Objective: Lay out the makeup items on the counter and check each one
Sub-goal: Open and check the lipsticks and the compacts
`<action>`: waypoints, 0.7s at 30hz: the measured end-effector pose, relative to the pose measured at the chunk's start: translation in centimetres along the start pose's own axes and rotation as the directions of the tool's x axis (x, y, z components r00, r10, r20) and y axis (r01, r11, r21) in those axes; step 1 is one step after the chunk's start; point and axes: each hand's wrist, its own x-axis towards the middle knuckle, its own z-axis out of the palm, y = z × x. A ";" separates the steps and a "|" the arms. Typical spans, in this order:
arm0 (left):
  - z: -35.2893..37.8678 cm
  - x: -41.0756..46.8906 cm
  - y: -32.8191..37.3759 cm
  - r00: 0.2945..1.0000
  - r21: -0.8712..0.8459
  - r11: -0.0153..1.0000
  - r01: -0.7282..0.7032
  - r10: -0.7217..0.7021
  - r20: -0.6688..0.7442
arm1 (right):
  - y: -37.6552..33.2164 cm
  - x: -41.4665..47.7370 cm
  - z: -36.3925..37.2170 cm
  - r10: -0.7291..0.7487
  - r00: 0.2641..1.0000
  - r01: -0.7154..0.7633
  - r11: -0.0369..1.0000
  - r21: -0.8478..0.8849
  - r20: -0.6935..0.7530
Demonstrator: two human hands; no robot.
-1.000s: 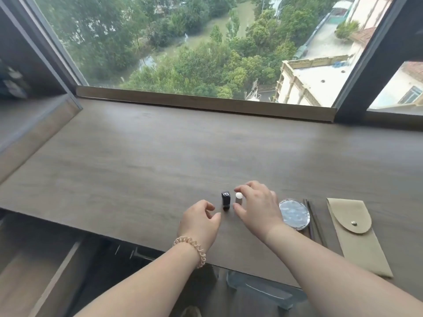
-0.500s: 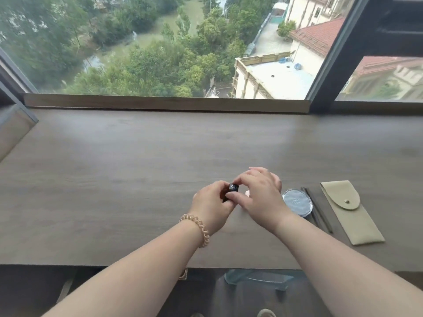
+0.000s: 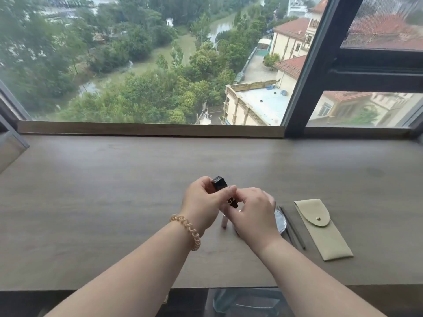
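I hold a black lipstick tube (image 3: 220,184) tilted above the wooden counter (image 3: 114,191). My left hand (image 3: 201,204), with a coiled band on its wrist, grips the tube's upper end. My right hand (image 3: 251,213) pinches its lower end, where a gold band shows. Below my hands a small pale pink tube (image 3: 224,223) stands on the counter, mostly hidden. A round silver compact (image 3: 281,221) lies just right of my right hand, partly covered by it.
Two thin dark pencils (image 3: 294,229) lie beside the compact. A beige snap pouch (image 3: 320,227) lies to their right. The window sill (image 3: 148,130) runs along the counter's far edge. A clear chair (image 3: 247,300) shows below the near edge.
Both hands closed on the black tube and lifted it off the counter; it is now tilted between them. The camera view tipped upward toward the window.
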 end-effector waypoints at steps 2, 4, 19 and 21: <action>0.2 -0.2 0.4 0.998 0.052 0.998 -0.036 0.038 -0.042 | 0.2 -0.2 -0.2 -0.054 0.998 0.051 0.996 -0.069 -0.038; 0.8 -0.8 0.8 0.995 0.122 0.991 -0.051 0.061 -0.073 | 0.3 0.0 -0.2 -0.103 0.993 0.096 0.990 -0.100 -0.059; -2.0 0.0 4.9 0.990 -0.081 0.996 -0.041 0.030 -0.135 | 4.4 0.7 -2.7 0.176 0.971 -0.228 0.883 0.410 0.161; 0.4 -0.8 3.1 0.998 -0.076 0.997 -0.015 0.011 -0.060 | 3.8 1.1 -2.2 0.158 0.967 -0.236 0.845 0.480 0.198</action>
